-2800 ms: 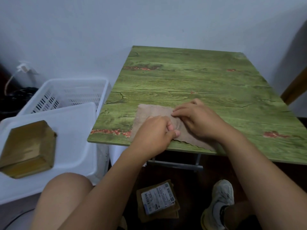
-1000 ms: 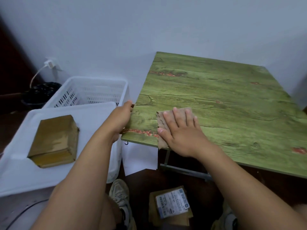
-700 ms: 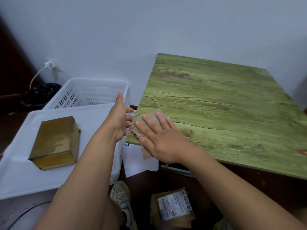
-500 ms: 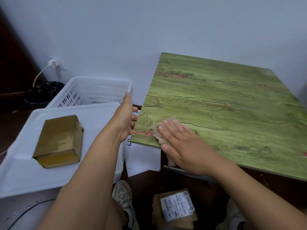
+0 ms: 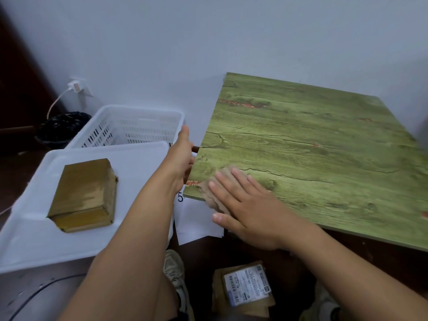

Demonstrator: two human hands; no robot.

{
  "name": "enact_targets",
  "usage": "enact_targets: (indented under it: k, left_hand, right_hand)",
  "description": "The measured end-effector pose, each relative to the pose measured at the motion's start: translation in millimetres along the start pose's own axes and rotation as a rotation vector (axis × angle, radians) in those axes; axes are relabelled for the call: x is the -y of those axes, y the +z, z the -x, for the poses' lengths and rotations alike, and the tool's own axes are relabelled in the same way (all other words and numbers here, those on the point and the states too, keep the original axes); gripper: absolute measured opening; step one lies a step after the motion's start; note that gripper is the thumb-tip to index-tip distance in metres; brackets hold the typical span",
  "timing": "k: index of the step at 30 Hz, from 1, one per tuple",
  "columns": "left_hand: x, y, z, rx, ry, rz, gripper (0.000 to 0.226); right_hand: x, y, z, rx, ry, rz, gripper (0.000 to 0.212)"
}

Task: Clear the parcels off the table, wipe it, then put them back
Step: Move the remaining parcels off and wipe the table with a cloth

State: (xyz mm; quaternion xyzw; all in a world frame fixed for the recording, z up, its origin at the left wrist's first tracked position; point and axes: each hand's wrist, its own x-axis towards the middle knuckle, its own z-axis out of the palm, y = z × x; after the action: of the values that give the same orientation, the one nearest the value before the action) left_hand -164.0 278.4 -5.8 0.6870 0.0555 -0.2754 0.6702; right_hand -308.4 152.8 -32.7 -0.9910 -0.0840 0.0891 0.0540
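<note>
The green wood-grain table (image 5: 312, 147) has no parcels on it. My right hand (image 5: 245, 205) lies flat with straight fingers on a brown cloth (image 5: 222, 179) at the table's near left corner; part of the cloth hangs over the front edge. My left hand (image 5: 181, 156) holds the table's left edge, fingers hidden under it. A brown cardboard parcel (image 5: 85, 193) lies on a white lid (image 5: 139, 205) to the left. A flat brown parcel with a white label (image 5: 245, 288) lies on the floor below the table.
A white slotted basket (image 5: 129, 126) stands behind the lid, next to the wall. A black bin (image 5: 60, 128) and a wall socket with a white plug (image 5: 75, 85) are at far left. White paper (image 5: 196, 221) hangs under the table corner. My shoes (image 5: 176, 272) are on the dark floor.
My right hand has slid the cloth back and forth along the near left corner. My left hand moved from the cloth to the table's left edge and stays there.
</note>
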Motion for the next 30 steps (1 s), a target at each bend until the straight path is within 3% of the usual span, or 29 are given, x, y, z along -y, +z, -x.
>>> enact_targets:
  k: [7, 11, 17, 25, 30]
  left_hand:
    - [4.2, -2.6, 0.8, 0.012, -0.015, 0.1, 0.064]
    - [4.9, -4.2, 4.5, 0.008, -0.03, 0.147, 0.063]
    - [2.9, 1.8, 1.4, -0.001, -0.039, 0.147, 0.061]
    - [5.8, 3.4, 1.5, -0.047, -0.033, 0.201, 0.055]
    - [3.5, 2.6, 4.1, -0.036, -0.06, 0.216, 0.056]
  right_hand:
    - [-0.6, -7.3, -18.0, 0.031, 0.268, -0.101, 0.088]
    - [16.4, -4.7, -43.1, -0.007, 0.167, -0.064, 0.075]
    - [8.8, -0.6, -10.1, -0.038, 0.034, -0.01, 0.083]
    - [4.6, -5.3, -29.6, 0.02, 0.404, -0.099, 0.076]
    - [21.0, 3.2, -38.8, -0.05, 0.131, -0.002, 0.07]
